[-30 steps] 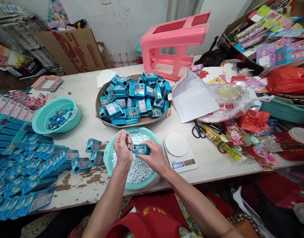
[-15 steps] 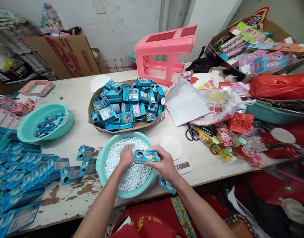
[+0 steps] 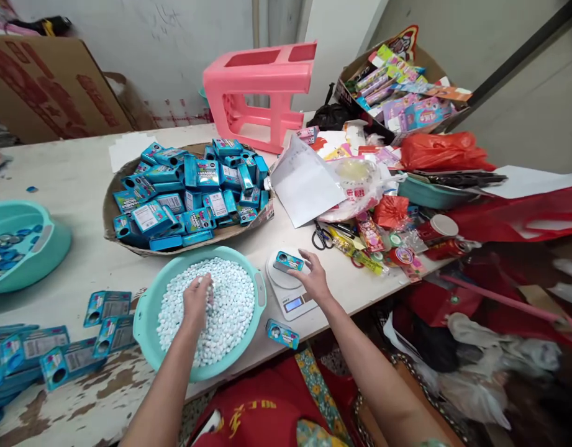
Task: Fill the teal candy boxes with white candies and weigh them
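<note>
My right hand point(image 3: 312, 277) sets a small blue candy box point(image 3: 288, 261) on the white kitchen scale point(image 3: 289, 288), fingers still touching it. My left hand point(image 3: 197, 300) rests in the teal basin point(image 3: 148, 307) of small white candies point(image 3: 230, 298), fingers curled into the pile. Another blue box point(image 3: 282, 333) lies at the table's front edge beside the basin.
A round woven tray point(image 3: 109, 211) piled with blue boxes sits behind the basin. A second teal bowl point(image 3: 48, 242) stands at the left, with flat blue cartons point(image 3: 57, 360) in front of it. A pink stool point(image 3: 260, 93), scissors point(image 3: 320, 236), paper and bags crowd the right side.
My right hand carried the blue box from over the basin rightward onto the scale. My left hand dropped into the candies. The view swung right.
</note>
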`<state>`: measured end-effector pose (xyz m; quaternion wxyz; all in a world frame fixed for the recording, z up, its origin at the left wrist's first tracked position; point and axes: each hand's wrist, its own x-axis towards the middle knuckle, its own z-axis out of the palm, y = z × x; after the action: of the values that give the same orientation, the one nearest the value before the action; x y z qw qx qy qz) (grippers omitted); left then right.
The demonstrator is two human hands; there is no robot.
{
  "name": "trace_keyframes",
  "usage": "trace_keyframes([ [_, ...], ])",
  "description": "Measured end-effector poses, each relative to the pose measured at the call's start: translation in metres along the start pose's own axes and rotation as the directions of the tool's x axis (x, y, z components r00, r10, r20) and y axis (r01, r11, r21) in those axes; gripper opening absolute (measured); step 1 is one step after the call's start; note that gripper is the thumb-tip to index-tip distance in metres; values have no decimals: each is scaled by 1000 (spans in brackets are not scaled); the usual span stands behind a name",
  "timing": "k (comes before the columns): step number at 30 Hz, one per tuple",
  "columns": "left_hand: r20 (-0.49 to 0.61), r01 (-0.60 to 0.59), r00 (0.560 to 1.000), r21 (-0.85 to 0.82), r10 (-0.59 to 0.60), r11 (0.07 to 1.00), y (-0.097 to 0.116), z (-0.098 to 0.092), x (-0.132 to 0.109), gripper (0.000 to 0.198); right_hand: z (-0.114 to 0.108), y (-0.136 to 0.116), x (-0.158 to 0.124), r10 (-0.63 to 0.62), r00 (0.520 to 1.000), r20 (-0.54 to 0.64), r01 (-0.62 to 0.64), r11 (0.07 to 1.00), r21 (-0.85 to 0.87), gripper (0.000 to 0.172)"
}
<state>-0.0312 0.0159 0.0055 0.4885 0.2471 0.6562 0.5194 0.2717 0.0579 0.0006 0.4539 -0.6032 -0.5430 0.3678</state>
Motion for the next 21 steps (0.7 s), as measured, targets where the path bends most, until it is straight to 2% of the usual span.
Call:
trace_keyframes([
  [2, 54, 138, 990, -251, -129, 958, 12, 0, -3, 29, -15, 3, -6, 50, 997, -59, -48, 998, 36, 62],
  [3, 82, 175, 984, -338, -157, 925, 17, 0, -3, 30, -23, 5, -10, 94, 990, -105, -89, 995, 54, 58],
  [6, 110, 197, 980, -532, -164, 823, 31, -3, -4, 37, -46, 12, -25, 211, 952, -221, -197, 977, 82, 47],
  [8, 127, 183, 983, -598, -133, 780, 39, -6, -5, 40, -58, 18, -38, 246, 938, -246, -234, 969, 78, 46],
  [14, 129, 169, 985, -661, -112, 731, 54, -8, -9, 41, -77, 38, -80, 311, 907, -283, -290, 950, 114, 45],
  [19, 79, 206, 977, -592, -199, 779, 41, 0, -15, 40, -78, 51, -103, 355, 885, -302, -322, 934, 154, 46],
  [21, 87, 210, 977, -570, -196, 794, 37, 2, -17, 39, -76, 53, -108, 370, 883, -288, -335, 928, 166, 44],
])
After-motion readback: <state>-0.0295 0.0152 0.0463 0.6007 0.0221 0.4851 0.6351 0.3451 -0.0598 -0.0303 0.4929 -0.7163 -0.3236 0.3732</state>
